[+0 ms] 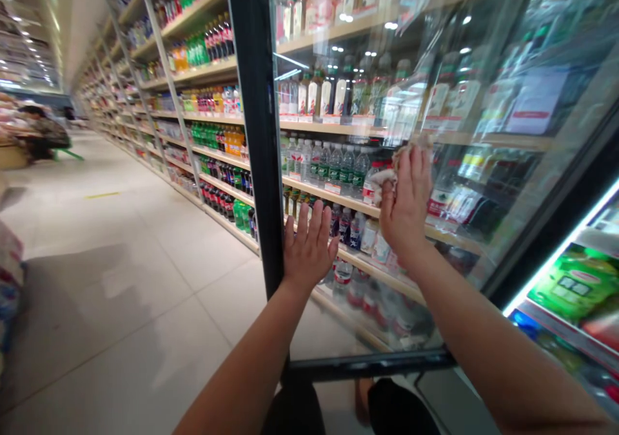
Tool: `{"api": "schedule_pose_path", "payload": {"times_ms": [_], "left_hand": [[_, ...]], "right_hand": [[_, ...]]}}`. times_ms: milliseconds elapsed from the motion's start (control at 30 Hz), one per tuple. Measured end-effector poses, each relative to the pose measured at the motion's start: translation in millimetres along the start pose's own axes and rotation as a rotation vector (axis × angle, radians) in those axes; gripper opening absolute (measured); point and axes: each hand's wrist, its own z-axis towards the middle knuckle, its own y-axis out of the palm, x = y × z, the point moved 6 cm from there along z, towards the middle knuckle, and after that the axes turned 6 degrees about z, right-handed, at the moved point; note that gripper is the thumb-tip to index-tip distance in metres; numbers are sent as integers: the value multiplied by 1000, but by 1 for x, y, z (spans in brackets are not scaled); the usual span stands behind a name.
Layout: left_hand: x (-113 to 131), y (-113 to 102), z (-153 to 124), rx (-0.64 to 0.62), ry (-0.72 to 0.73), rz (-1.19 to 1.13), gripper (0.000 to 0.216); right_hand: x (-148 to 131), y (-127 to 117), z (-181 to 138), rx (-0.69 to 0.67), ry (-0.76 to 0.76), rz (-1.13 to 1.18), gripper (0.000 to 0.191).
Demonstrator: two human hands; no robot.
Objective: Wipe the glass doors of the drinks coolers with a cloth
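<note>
A glass door (pixel 333 332) with a black frame (pixel 256 100) stands swung out in front of me. My left hand (pixel 309 248) lies flat against the glass near the left frame bar, fingers spread and holding nothing. Higher up and to the right, my right hand (pixel 409 203) presses a crumpled pale cloth (pixel 387 178) to the pane. Part of the cloth is hidden under the palm and fingers. Bottles on shelves show through the glass, mixed with reflections and streaks.
Long shelves of drink bottles (pixel 217 135) run back along the left aisle. At right, a lit cooler holds green packages (pixel 573 283). A person (pixel 41 132) sits far off at left near a green stool (pixel 72 153). Pale floor tiles (pixel 145 293) lie below.
</note>
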Motion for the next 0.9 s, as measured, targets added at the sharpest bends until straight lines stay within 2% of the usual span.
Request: {"api": "schedule_pose_path", "payload": {"times_ms": [100,167,333,400,500,600,700,767,833,900], "left_hand": [[0,0,0,8,4,4,74],[-1,0,0,7,2,-5,75],[-2,2,-2,-17,-12,-34,78],[-2,3,-3,-25,-17,-38,78],[-2,3,-2,-10,-22,-34,78],[-2,1,-1,11,-15,-22,79],[-2,1,-1,10,-8,-19,79],[-2,1,-1,3,-9,-23,79],[-2,1,-1,-5,-15,-26,79],[-3,1,-1,-6,-19,-26,78]], "right_hand": [[-7,2,39,-97,-33,32,63],[-5,0,51,-111,-42,53,61],[26,-18,28,88,13,106,58],[40,-22,25,127,30,124,58],[53,-24,39,109,87,116,59],[52,-22,47,99,123,101,64],[39,-18,32,56,55,48,77],[36,-17,19,15,-1,9,78],[46,-21,14,17,1,-5,72],[70,-31,15,62,66,-13,69]]}}
